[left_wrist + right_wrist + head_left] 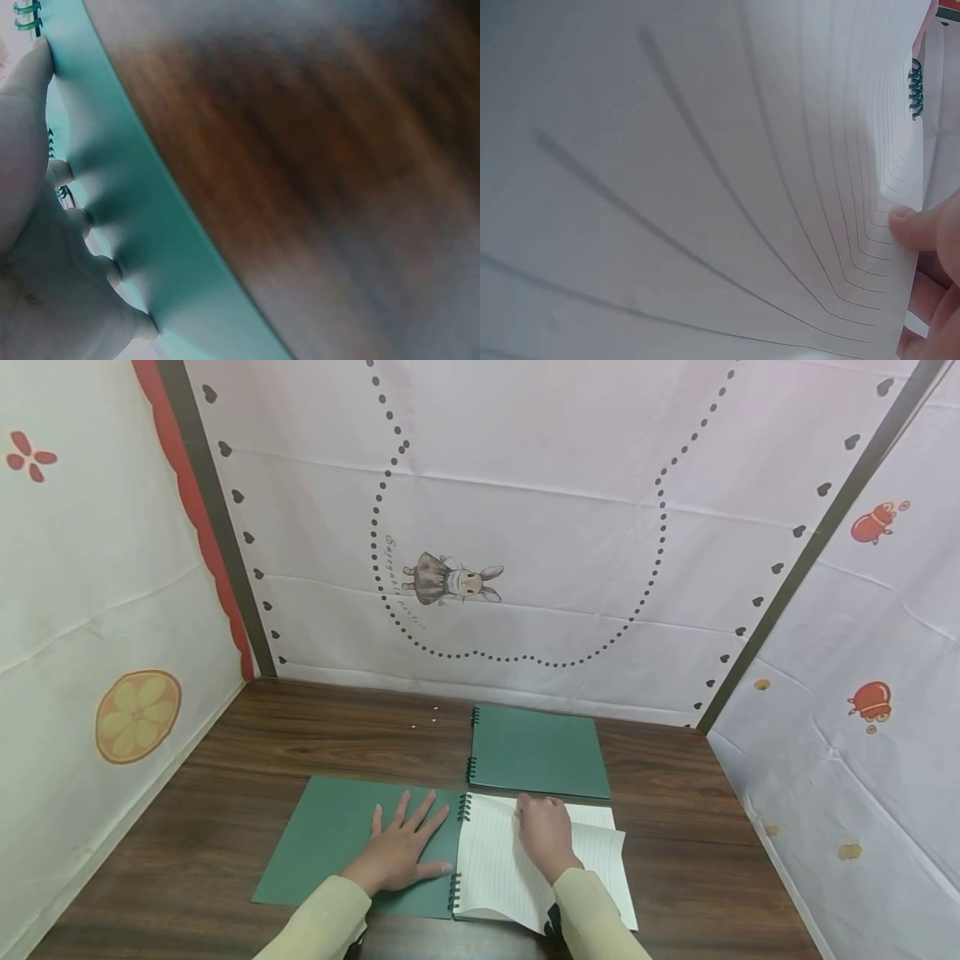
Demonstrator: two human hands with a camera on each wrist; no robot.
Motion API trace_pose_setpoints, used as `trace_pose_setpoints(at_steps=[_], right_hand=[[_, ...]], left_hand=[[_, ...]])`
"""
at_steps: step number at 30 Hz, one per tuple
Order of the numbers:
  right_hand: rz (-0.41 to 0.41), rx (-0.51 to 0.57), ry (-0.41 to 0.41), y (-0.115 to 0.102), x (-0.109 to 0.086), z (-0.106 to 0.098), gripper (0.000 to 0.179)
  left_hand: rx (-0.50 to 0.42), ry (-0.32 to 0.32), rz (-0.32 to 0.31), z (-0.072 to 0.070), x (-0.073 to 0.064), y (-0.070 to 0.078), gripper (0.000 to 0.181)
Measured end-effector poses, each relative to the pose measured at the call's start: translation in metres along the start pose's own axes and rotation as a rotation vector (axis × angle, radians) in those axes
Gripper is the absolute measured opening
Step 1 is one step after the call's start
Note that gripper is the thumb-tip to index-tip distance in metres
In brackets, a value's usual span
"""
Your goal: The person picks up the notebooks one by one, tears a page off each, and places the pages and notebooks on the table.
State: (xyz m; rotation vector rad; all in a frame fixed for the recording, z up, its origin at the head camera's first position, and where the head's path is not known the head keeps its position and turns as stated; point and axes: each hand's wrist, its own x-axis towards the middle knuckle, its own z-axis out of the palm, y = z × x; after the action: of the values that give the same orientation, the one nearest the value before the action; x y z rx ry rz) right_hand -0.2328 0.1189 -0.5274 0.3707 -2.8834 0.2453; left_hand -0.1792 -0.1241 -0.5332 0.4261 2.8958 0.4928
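A spiral notebook lies open on the table, its green cover [322, 835] folded out to the left and its lined white pages [487, 868] on the right. My left hand [397, 852] rests on the cover with fingers spread, the thumb near the spiral binding [455, 887]. Over the pages, my right hand [546, 833] pinches a lined page [832, 247] near its edge; the page is lifted and bent, with another page lying below. In the right wrist view the thumb [911, 225] presses on the page and the other fingers are curled behind it.
A closed green spiral notebook [536, 752] lies just beyond the open one. Several tiny white bits [433, 720] are on the brown wooden table [360, 718] at the back. Printed white cloth [525, 568] hangs at the back and both sides.
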Motion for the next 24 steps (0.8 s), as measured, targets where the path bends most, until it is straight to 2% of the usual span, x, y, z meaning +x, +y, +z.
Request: trace_pose_setpoints(at_steps=[24], right_hand=[[0.004,0.034,0.001,-0.0012,-0.0021,-0.0030,0.006]], left_hand=[[-0.020,0.010,0.005,-0.0014,-0.0013,0.0014,0.084]])
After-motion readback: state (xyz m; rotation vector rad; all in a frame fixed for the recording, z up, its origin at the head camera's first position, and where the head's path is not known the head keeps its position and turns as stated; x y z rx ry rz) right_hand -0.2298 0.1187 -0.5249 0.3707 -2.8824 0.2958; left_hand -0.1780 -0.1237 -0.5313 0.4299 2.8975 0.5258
